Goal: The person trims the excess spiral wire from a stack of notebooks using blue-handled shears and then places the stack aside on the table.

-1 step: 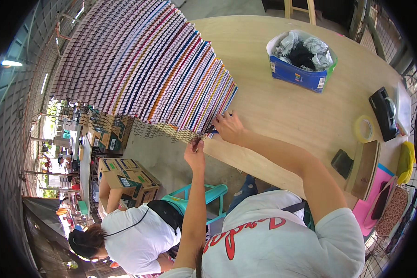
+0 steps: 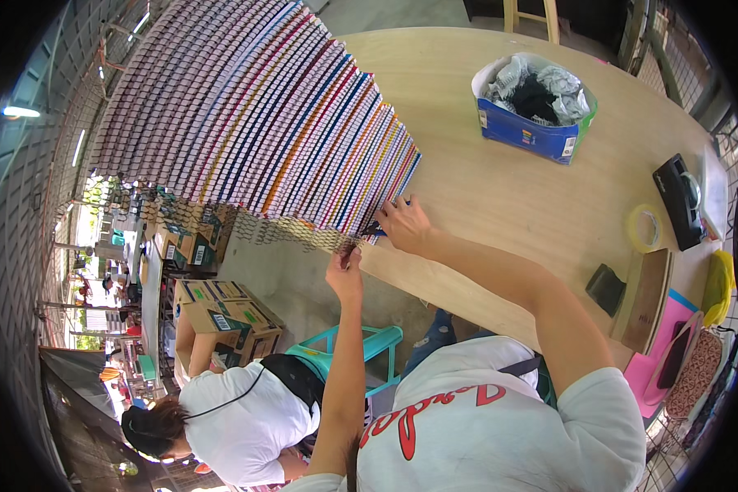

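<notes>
A tall stack of what look like spiral-bound notebooks (image 2: 303, 123), with many-coloured edges and wire coils, leans across the table from the far left. My right hand (image 2: 403, 224) rests at its near lower corner, fingers bent around a small dark thing (image 2: 375, 230) that is mostly hidden. Just below, at the table edge, my left hand (image 2: 345, 273) has thumb and fingers pinched together beside the mesh-like row of coils (image 2: 307, 234). What sits in that pinch is dark and too small to name.
On the wooden table (image 2: 451, 197) stand a blue box (image 2: 525, 135) with crumpled plastic, a roll of clear tape (image 2: 644, 228) and a black case (image 2: 682, 201). A turquoise stool (image 2: 369, 348), cardboard boxes (image 2: 230, 316) and another person (image 2: 246, 418) in white are at lower left.
</notes>
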`<state>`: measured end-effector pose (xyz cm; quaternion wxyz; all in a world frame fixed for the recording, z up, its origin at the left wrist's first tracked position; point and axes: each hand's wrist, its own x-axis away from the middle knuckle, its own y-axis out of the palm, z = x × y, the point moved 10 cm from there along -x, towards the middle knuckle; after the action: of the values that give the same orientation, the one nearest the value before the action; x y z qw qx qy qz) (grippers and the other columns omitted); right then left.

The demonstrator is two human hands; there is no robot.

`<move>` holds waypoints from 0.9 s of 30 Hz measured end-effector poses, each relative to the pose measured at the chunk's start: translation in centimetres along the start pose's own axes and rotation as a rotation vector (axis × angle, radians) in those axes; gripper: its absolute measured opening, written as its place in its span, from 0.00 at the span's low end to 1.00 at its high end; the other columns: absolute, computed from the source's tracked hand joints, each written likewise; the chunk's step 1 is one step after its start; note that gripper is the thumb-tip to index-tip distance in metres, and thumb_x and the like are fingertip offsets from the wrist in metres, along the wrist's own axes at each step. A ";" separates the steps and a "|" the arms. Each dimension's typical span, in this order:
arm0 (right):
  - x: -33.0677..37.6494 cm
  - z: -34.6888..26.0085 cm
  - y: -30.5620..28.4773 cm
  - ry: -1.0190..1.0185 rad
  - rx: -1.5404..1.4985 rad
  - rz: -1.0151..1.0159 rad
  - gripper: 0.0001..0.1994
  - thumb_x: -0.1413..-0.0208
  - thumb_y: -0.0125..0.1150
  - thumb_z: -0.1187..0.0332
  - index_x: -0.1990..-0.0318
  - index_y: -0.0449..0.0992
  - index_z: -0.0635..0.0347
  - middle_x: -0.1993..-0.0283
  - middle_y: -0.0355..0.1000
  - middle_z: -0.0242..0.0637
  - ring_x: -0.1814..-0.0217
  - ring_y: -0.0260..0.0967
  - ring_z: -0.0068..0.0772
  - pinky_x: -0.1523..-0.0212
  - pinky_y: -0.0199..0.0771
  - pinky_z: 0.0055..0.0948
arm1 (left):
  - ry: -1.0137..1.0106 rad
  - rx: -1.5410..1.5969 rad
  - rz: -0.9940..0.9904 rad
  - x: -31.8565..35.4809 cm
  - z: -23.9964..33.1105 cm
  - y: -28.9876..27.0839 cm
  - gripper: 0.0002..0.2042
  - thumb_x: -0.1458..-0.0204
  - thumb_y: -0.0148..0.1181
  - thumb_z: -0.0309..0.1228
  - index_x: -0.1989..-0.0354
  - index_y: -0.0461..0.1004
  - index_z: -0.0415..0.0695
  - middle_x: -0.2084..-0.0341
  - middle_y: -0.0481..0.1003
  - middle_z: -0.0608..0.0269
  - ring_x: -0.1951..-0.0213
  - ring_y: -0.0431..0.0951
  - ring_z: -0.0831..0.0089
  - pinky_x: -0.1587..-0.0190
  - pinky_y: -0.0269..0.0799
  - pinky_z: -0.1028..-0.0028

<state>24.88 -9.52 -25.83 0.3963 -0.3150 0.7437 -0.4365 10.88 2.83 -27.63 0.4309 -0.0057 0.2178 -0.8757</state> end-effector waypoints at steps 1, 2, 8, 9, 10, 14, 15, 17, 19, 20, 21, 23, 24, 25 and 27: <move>-0.1 -0.2 0.0 -0.002 -0.001 0.001 0.13 0.46 0.55 0.64 0.55 0.75 0.56 0.52 0.72 0.42 0.49 0.69 0.45 0.54 0.69 0.52 | -0.009 0.014 0.006 0.0 -0.3 -0.1 0.10 0.47 0.65 0.24 0.59 0.78 0.31 0.69 0.80 0.59 0.68 0.78 0.77 0.61 0.77 0.76; -0.3 -0.4 0.2 -0.007 0.048 -0.030 0.14 0.46 0.55 0.63 0.53 0.76 0.55 0.52 0.72 0.42 0.49 0.69 0.45 0.54 0.68 0.54 | -0.008 0.013 0.008 -0.1 -0.5 -0.2 0.10 0.47 0.65 0.24 0.59 0.78 0.31 0.69 0.80 0.59 0.68 0.78 0.77 0.61 0.77 0.76; -0.4 -0.8 0.4 -0.010 0.095 -0.072 0.15 0.46 0.56 0.62 0.52 0.75 0.56 0.53 0.72 0.42 0.51 0.71 0.44 0.56 0.68 0.54 | 0.023 -0.043 -0.006 -0.2 -0.1 -0.1 0.12 0.46 0.66 0.27 0.58 0.77 0.32 0.68 0.80 0.59 0.67 0.79 0.77 0.61 0.77 0.76; -0.4 -0.8 0.1 -0.020 0.121 -0.029 0.15 0.46 0.58 0.61 0.54 0.75 0.57 0.56 0.73 0.41 0.54 0.72 0.43 0.57 0.69 0.49 | 0.026 -0.038 -0.004 -0.2 0.0 0.0 0.12 0.46 0.65 0.27 0.57 0.77 0.32 0.68 0.80 0.59 0.68 0.79 0.77 0.61 0.77 0.76; -0.5 -0.9 0.0 -0.022 0.120 -0.030 0.15 0.46 0.58 0.61 0.54 0.75 0.57 0.56 0.73 0.41 0.54 0.72 0.43 0.57 0.69 0.49 | 0.028 -0.035 0.002 -0.1 0.1 -0.1 0.12 0.46 0.65 0.27 0.57 0.77 0.32 0.68 0.80 0.59 0.68 0.79 0.77 0.61 0.77 0.76; -1.5 -0.5 1.7 0.005 0.013 -0.265 0.09 0.47 0.56 0.64 0.60 0.77 0.54 0.64 0.78 0.36 0.60 0.78 0.40 0.62 0.73 0.47 | 0.004 -0.016 0.016 -0.1 0.1 -0.3 0.12 0.46 0.65 0.27 0.57 0.78 0.32 0.68 0.80 0.60 0.68 0.79 0.77 0.62 0.77 0.77; -1.4 -0.3 2.2 0.028 -0.036 -0.347 0.08 0.46 0.55 0.64 0.62 0.79 0.51 0.65 0.79 0.33 0.59 0.79 0.39 0.63 0.74 0.47 | -0.001 -0.013 0.011 -0.1 0.2 -0.2 0.12 0.46 0.65 0.27 0.57 0.77 0.32 0.68 0.80 0.59 0.69 0.79 0.77 0.62 0.77 0.77; -1.3 -0.5 1.7 0.029 -0.045 -0.342 0.08 0.47 0.55 0.64 0.64 0.79 0.51 0.65 0.79 0.33 0.58 0.79 0.38 0.63 0.74 0.46 | -0.007 -0.010 0.010 -0.1 0.3 -0.3 0.12 0.46 0.65 0.26 0.57 0.77 0.32 0.68 0.80 0.59 0.69 0.79 0.77 0.62 0.77 0.77; -1.2 -0.4 1.5 0.032 -0.053 -0.337 0.07 0.47 0.55 0.65 0.65 0.80 0.50 0.66 0.80 0.33 0.58 0.79 0.37 0.64 0.74 0.44 | -0.023 0.008 0.021 -0.1 0.4 -0.3 0.11 0.46 0.64 0.25 0.57 0.77 0.32 0.68 0.80 0.59 0.69 0.79 0.77 0.62 0.78 0.76; -1.0 0.1 1.4 0.054 -0.094 -0.328 0.08 0.47 0.56 0.65 0.62 0.79 0.51 0.63 0.79 0.34 0.56 0.78 0.39 0.62 0.74 0.45 | -0.022 0.008 0.021 -0.1 0.5 -0.2 0.11 0.46 0.64 0.25 0.57 0.77 0.32 0.68 0.80 0.59 0.69 0.79 0.77 0.62 0.78 0.76; -0.8 0.5 1.3 0.077 -0.134 -0.320 0.10 0.47 0.56 0.65 0.59 0.79 0.51 0.60 0.78 0.36 0.54 0.77 0.40 0.61 0.74 0.46 | -0.027 0.024 0.025 -0.1 0.5 -0.2 0.11 0.46 0.64 0.24 0.57 0.77 0.32 0.68 0.80 0.59 0.69 0.79 0.76 0.62 0.79 0.75; -0.2 0.5 0.5 0.056 -0.078 -0.156 0.12 0.46 0.56 0.65 0.56 0.78 0.52 0.57 0.76 0.37 0.52 0.74 0.41 0.58 0.73 0.47 | -0.033 0.041 0.028 -0.1 0.5 -0.1 0.11 0.46 0.63 0.24 0.57 0.77 0.31 0.68 0.80 0.59 0.69 0.79 0.76 0.62 0.80 0.75; 0.0 0.3 -0.8 0.034 -0.022 0.007 0.14 0.46 0.55 0.64 0.52 0.77 0.53 0.54 0.74 0.39 0.50 0.72 0.42 0.55 0.71 0.48 | -0.013 0.048 0.027 -0.1 0.7 -0.1 0.10 0.46 0.63 0.23 0.57 0.77 0.31 0.68 0.79 0.58 0.68 0.79 0.75 0.62 0.81 0.74; 0.0 0.4 -0.9 0.035 -0.021 0.006 0.14 0.46 0.55 0.64 0.52 0.77 0.53 0.54 0.74 0.39 0.50 0.72 0.42 0.55 0.71 0.48 | 0.007 0.053 0.027 0.0 0.9 -0.2 0.10 0.46 0.62 0.23 0.57 0.76 0.31 0.67 0.79 0.58 0.67 0.79 0.75 0.62 0.81 0.74; -0.2 0.0 -0.5 -0.003 0.012 -0.056 0.17 0.44 0.54 0.64 0.48 0.74 0.55 0.50 0.71 0.40 0.48 0.68 0.44 0.51 0.68 0.52 | -0.004 0.060 0.017 0.0 0.8 -0.1 0.10 0.46 0.62 0.23 0.56 0.76 0.31 0.67 0.79 0.58 0.66 0.79 0.75 0.62 0.81 0.74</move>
<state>25.03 -9.57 -25.30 0.3870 -0.3340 0.7313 -0.4516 10.96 2.53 -26.84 0.4387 0.0071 0.1907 -0.8781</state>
